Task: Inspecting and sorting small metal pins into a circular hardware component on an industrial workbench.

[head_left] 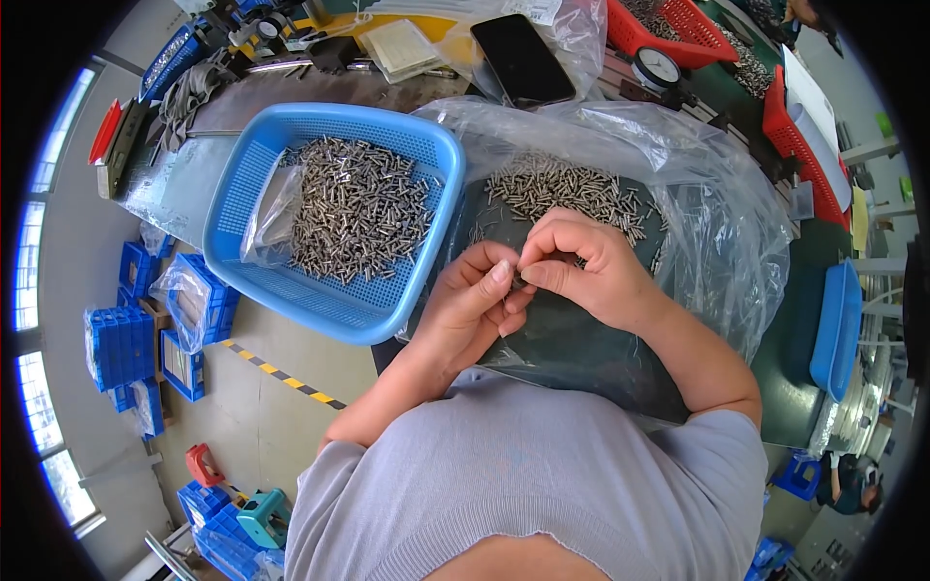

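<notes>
My left hand [477, 298] and my right hand [593, 266] meet above the dark work surface, fingertips pinched close together. Something small and dark, perhaps a metal pin, shows between them, but the fingers cover most of it. Just beyond my right hand lies a loose pile of small metal pins [557, 186] on clear plastic sheeting [736, 223]. To the left of my hands stands a blue perforated basket [354, 329], with a heap of similar metal pins [358, 208] and a clear plastic bag [278, 215] inside.
Behind the pile lie a black phone [523, 58] and a round dial gauge [657, 68]. Red baskets [693, 46] stand at the far right, and a blue tray [835, 329] sits at the table's right edge. Blue crates [118, 346] are stacked on the floor at left.
</notes>
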A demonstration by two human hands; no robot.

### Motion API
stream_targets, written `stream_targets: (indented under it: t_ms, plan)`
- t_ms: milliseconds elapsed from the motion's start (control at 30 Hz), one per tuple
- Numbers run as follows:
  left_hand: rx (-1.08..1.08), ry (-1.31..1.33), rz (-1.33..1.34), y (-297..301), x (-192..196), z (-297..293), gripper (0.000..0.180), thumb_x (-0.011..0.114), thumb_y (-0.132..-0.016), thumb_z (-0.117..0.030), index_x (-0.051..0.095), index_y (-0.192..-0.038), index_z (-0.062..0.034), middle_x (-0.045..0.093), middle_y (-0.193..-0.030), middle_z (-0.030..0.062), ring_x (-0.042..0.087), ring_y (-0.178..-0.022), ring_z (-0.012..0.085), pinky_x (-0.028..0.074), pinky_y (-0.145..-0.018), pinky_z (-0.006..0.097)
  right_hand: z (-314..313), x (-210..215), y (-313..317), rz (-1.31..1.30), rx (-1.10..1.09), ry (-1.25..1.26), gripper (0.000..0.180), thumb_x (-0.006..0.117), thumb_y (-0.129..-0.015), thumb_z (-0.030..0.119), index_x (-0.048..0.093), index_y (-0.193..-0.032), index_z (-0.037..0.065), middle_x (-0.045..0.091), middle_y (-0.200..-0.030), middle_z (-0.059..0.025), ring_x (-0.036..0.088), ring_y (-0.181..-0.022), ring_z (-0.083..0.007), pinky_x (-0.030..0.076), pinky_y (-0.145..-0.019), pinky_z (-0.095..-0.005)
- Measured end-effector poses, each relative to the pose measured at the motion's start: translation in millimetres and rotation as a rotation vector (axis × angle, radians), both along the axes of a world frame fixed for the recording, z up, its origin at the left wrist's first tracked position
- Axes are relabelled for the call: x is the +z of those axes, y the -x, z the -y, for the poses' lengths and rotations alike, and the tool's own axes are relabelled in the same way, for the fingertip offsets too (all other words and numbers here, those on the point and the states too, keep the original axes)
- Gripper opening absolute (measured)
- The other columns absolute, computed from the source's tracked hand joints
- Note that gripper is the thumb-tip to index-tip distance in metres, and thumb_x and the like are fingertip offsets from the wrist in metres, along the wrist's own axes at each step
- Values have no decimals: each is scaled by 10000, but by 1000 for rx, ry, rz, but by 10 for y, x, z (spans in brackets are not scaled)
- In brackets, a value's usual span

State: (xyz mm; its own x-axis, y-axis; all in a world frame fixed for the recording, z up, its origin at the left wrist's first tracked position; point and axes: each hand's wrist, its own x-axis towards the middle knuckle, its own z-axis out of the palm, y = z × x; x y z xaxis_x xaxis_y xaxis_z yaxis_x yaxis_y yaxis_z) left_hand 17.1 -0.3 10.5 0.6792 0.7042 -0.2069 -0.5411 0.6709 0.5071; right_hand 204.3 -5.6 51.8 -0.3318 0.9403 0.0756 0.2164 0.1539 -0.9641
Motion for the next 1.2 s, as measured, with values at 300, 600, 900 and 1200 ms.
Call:
stream_targets:
  t_ms: [300, 600, 900, 1200]
  plan:
    - [-25, 40, 2, -1, 32, 0, 248, 605, -908, -268, 547, -1008, -48, 544, -827, 40, 469, -689, 101, 382, -562, 233, -33, -37, 40, 135, -42, -253, 188, 743, -720, 55, 604, -846, 50, 545, -914, -39, 550, -871, -166, 438, -763, -277]
    - [55, -16, 35, 0, -21, 21, 229, 549, -941, -257, 539, -1025, -45, 587, -955, 91, 519, -762, 129, 444, -602, 258, -150, -108, -44, 286, -129, -452, 231, 703, -722, 56, 667, -948, 80, 564, -937, -56, 555, -896, -222, 449, -792, -322]
    - [16, -25, 20, 4, -4, 12, 227, 570, -929, -250, 536, -1027, -48, 590, -968, 96, 528, -771, 129, 453, -607, 259, -200, -156, -24, 772, -170, -716, 238, 722, -633, 94, 669, -865, 113, 548, -886, -31, 527, -875, -230, 440, -751, -356]
    - [2, -13, 49, 21, -27, 1, 181, 596, -912, -201, 548, -1025, -69, 596, -955, 92, 525, -753, 125, 442, -592, 256, -143, -193, -124, 793, -80, -694, 65, 640, -682, 125, 606, -720, 84, 529, -728, -43, 525, -754, -226, 442, -695, -359]
